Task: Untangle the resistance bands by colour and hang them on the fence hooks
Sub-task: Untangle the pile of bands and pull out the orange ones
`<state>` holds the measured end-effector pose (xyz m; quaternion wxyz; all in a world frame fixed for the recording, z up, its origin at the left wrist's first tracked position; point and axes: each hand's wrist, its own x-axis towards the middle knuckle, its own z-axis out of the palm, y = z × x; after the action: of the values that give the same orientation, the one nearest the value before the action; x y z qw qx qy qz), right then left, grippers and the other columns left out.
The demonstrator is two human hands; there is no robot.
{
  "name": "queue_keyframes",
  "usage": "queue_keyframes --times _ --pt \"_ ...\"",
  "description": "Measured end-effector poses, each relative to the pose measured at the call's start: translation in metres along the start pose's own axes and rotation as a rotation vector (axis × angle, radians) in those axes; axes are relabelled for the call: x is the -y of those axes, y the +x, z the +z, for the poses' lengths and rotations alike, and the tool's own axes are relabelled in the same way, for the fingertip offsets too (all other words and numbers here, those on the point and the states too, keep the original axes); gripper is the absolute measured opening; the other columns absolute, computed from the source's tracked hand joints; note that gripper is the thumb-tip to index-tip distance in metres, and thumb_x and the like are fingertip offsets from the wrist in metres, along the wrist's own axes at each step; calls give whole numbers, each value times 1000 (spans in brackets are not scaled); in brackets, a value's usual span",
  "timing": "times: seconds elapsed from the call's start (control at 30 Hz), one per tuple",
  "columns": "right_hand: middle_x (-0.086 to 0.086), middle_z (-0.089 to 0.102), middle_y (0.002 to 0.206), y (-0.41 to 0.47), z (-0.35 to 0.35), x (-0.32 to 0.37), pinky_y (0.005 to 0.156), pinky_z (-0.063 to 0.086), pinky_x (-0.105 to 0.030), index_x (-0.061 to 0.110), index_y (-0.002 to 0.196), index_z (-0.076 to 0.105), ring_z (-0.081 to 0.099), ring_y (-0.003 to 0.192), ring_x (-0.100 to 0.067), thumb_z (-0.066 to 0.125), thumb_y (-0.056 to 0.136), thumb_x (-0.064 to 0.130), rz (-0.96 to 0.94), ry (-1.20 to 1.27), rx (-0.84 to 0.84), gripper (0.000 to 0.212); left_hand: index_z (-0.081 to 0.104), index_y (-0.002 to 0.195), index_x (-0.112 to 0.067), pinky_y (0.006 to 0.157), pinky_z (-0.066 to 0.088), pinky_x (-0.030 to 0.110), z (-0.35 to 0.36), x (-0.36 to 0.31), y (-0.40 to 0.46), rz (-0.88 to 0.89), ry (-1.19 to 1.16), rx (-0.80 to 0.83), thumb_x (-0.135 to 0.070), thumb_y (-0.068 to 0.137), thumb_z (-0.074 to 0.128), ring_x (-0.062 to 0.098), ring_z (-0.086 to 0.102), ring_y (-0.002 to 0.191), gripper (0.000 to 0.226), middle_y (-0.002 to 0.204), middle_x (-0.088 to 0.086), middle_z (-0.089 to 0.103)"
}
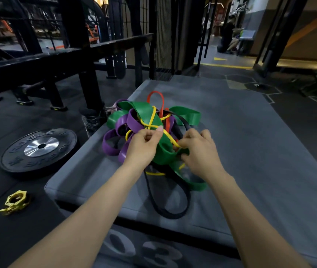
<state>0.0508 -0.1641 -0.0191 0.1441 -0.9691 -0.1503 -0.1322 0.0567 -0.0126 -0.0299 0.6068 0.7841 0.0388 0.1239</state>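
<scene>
The tangle of bands (152, 132) sits on top of a grey padded box (250, 151), toward its left edge, all knotted together in one heap. Thin yellow band (152, 117) crisscrosses over the wide green band (144, 111), and purple loops (113, 140) spill out the left side of the pile. A red loop (154, 98) sticks up at the far side, and a black band (165, 209) trails off the near side toward me in a long loop across the box top.

My left hand (144, 146) is on the near-left part of the pile, grip pinched on the yellow band where it crosses over the green. My right hand (200, 151) is at the near-right of the pile, fingers curled into the knot, grasping the green band and the yellow strand right there.

Left of the box, down on the dark floor, there's a black weight plate (37, 149) lying flat with a shiny hub. Closer to me from that, a yellow barbell collar (15, 203). Beyond the plate stands a black steel rack (66, 55), and past the far end of the box there's a mesh fence panel (163, 35). The front face of the box shows big pale numbers, partly cut off.
</scene>
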Motion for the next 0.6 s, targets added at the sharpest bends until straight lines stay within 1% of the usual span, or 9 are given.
queue_keyframes --times 0.03,0.1,0.2,0.3,0.37,0.43,0.5,0.53,0.6 --pt "5 51 110 -3 -3 4 81 32 -31 25 107 67 34 99 -22 60 81 12 -54 -66 1 30 58 73 -18 56 34 12 1 -1 -2 -23 -59 10 -45 86 58 1 45 58 30 61 -9 50" --pt "3 54 106 -9 -7 12 83 37 -34 18 100 66 37 98 -23 61 81 17 -158 -79 81 21 63 94 -14 74 40 15 2 -2 -6 -70 -92 12 -39 81 67 5 55 84 29 91 -3 62" --pt "-4 57 93 -20 -10 20 83 43 -35 10 98 66 46 91 -21 65 83 30 -229 47 330 25 60 110 -10 88 43 24 -3 0 -11 -122 -122 -62 -8 80 67 16 55 101 30 113 8 60" --pt "-11 57 71 -27 -14 21 69 42 -35 6 80 66 49 65 -21 61 87 36 -115 307 347 31 61 106 -4 76 45 16 -17 5 -16 -113 -91 -88 6 82 56 15 55 90 27 102 11 63" --pt "-13 53 63 -25 -12 17 64 41 -34 3 68 58 42 58 -17 54 93 30 10 372 235 37 64 85 -10 60 41 7 -29 8 -20 -74 -15 -87 7 85 53 12 53 73 20 81 2 60" --pt "-12 67 77 -22 -6 16 72 48 -34 4 79 68 58 71 -19 55 92 19 77 329 190 24 60 69 -18 56 41 13 -37 12 -24 -91 -27 -59 2 88 52 9 47 61 28 70 -1 55" --pt "-4 71 93 -22 -2 27 78 46 -27 13 92 73 61 87 -19 58 88 13 15 257 241 16 57 69 -18 67 43 25 -36 11 -30 -139 -58 -15 -8 90 53 10 45 63 24 67 -2 51" --pt "-3 71 95 -23 1 34 81 46 -28 18 91 73 60 90 -20 58 86 12 -40 215 273 17 55 70 -16 70 43 27 -35 10 -32 -154 -49 -1 -15 90 57 10 44 64 20 65 -3 49" --pt "-3 65 85 -25 6 48 81 50 -39 26 70 64 56 87 -26 57 83 12 -110 153 307 20 49 71 -16 65 41 23 -32 12 -35 -152 -17 -5 -27 84 66 10 45 64 24 65 -4 48"
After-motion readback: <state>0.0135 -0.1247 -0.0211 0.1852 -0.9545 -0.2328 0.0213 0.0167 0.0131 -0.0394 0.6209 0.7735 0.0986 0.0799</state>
